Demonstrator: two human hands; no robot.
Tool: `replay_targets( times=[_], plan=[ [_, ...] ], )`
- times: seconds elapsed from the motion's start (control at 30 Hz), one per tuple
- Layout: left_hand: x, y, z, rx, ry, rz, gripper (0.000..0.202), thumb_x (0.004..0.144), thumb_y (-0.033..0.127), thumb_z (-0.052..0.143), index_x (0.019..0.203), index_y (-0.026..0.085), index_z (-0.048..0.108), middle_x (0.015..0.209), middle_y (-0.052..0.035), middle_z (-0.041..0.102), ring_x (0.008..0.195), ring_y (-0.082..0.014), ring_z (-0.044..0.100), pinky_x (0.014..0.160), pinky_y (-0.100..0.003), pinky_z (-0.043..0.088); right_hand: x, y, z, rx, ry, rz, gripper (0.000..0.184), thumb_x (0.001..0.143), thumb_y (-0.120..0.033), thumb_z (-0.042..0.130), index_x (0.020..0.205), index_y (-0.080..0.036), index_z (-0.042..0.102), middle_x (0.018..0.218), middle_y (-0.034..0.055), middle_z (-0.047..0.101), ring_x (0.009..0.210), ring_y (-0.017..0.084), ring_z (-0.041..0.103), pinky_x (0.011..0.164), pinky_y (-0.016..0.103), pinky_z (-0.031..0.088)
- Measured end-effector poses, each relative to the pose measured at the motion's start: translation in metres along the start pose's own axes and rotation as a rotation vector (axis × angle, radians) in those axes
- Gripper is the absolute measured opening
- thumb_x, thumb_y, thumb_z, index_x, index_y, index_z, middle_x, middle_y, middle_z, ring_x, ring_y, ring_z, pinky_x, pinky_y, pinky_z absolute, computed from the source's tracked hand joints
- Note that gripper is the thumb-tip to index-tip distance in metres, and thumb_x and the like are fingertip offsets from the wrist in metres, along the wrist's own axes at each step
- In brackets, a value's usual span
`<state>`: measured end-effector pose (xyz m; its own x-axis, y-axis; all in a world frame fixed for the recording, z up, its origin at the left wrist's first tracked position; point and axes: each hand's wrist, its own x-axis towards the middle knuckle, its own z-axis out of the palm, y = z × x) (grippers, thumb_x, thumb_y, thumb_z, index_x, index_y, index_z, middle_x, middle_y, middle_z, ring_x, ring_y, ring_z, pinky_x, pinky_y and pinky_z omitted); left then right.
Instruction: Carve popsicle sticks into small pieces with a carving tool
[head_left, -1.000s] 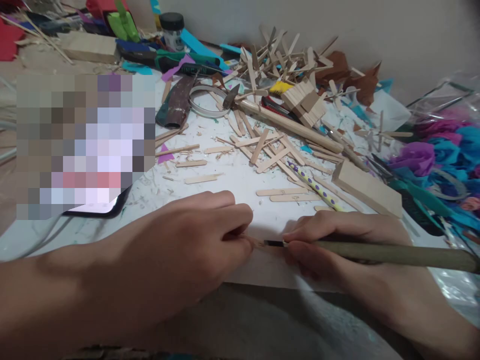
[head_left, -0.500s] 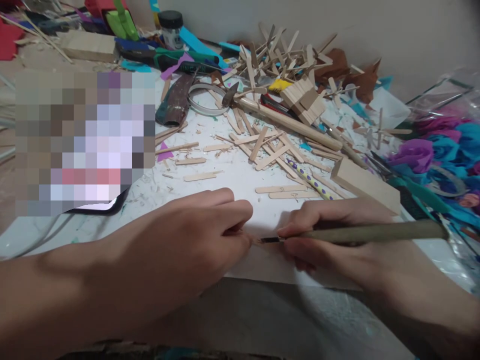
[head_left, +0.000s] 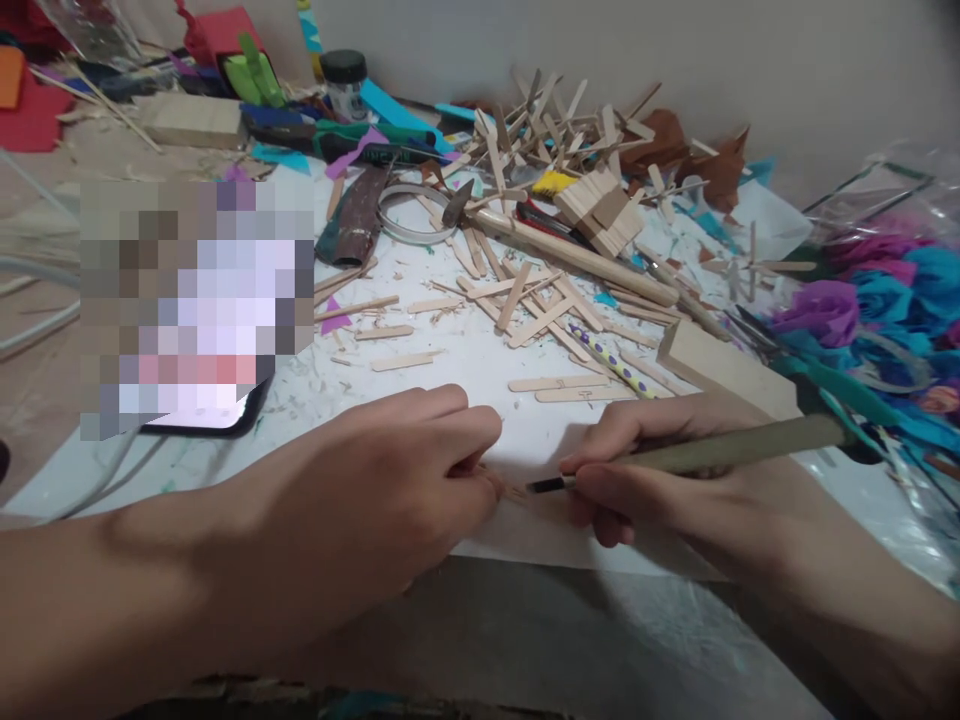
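Observation:
My left hand [head_left: 405, 480] is closed, with thumb and forefinger pinched on a craft stick [head_left: 515, 493] whose cut-looking end pokes out to the right; the rest is hidden under the fingers. In my right hand [head_left: 637, 460] is a carving chisel [head_left: 720, 450], gripped like a pen near its dark flat blade. The blade tip points left, just beside the stick's end, above the white paper [head_left: 480, 548] at the table's front edge. Two craft sticks with pencil marks [head_left: 562, 384] lie just beyond my hands.
A phone [head_left: 202, 415], partly blurred out, stands at left with a cable. A hammer [head_left: 570, 245], tape roll [head_left: 416, 212], dotted pencil [head_left: 611, 358] and loose craft sticks cover the middle. Wooden blocks [head_left: 720, 370] and crepe-paper flowers [head_left: 817, 308] are at right.
The chisel's blade has drawn slightly right, off the stick's end, and its handle has tipped up a little. My left hand keeps its pinch. The view has shifted slightly.

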<state>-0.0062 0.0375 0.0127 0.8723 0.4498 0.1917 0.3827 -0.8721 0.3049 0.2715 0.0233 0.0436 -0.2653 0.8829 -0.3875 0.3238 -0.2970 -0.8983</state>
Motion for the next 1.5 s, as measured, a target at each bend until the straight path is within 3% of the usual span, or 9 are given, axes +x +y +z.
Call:
replay_targets(
  times=[0.23,0.4,0.83,1.07,1.5],
  plan=[
    [-0.001,-0.001,0.001,-0.105,0.114,-0.032,0.035,0.107,0.0,0.054,0.083,0.02,0.07,0.086,-0.0023,0.062,0.083,-0.0215,0.052,0.071,-0.037,0.038,-0.002,0.008,0.0,-0.236,0.025,-0.102,0.026,0.095,-0.045,0.09,0.08,-0.025,0.089,0.069,0.0039,0.081,0.052,0.013,0.059,0.042,0.022,0.039],
    [0.001,-0.001,0.001,-0.164,0.116,-0.045,0.04,0.114,0.004,0.047,0.084,0.019,0.068,0.089,-0.0022,0.06,0.082,-0.0205,0.05,0.07,-0.036,0.037,-0.005,0.006,0.003,-0.34,0.074,-0.141,0.02,0.09,-0.046,0.092,0.078,-0.03,0.091,0.084,0.0067,0.09,0.056,0.02,0.07,0.042,0.027,0.047],
    [0.003,0.0,-0.005,-0.134,0.109,-0.034,0.037,0.108,-0.001,0.047,0.083,0.019,0.065,0.086,-0.001,0.056,0.076,-0.0195,0.047,0.066,-0.034,0.036,-0.005,0.014,-0.001,-0.329,0.107,-0.159,0.012,0.088,-0.045,0.096,0.083,-0.036,0.092,0.09,0.0027,0.091,0.059,0.021,0.075,0.047,0.029,0.056],
    [0.0,-0.001,-0.004,-0.122,0.097,-0.034,0.036,0.103,-0.004,0.046,0.084,0.02,0.065,0.087,-0.0007,0.058,0.075,-0.0192,0.046,0.066,-0.034,0.036,-0.007,0.012,0.0,-0.328,0.115,-0.183,0.012,0.088,-0.045,0.096,0.079,-0.039,0.091,0.085,0.0023,0.09,0.053,0.022,0.072,0.042,0.031,0.055],
    [0.002,0.001,-0.005,-0.134,0.108,-0.037,0.039,0.108,-0.002,0.043,0.083,0.019,0.066,0.086,-0.001,0.055,0.074,-0.0192,0.046,0.066,-0.035,0.034,-0.005,0.008,0.003,-0.345,0.107,-0.156,0.014,0.087,-0.045,0.095,0.076,-0.038,0.091,0.084,0.0032,0.09,0.052,0.022,0.072,0.041,0.031,0.055]
  ],
)
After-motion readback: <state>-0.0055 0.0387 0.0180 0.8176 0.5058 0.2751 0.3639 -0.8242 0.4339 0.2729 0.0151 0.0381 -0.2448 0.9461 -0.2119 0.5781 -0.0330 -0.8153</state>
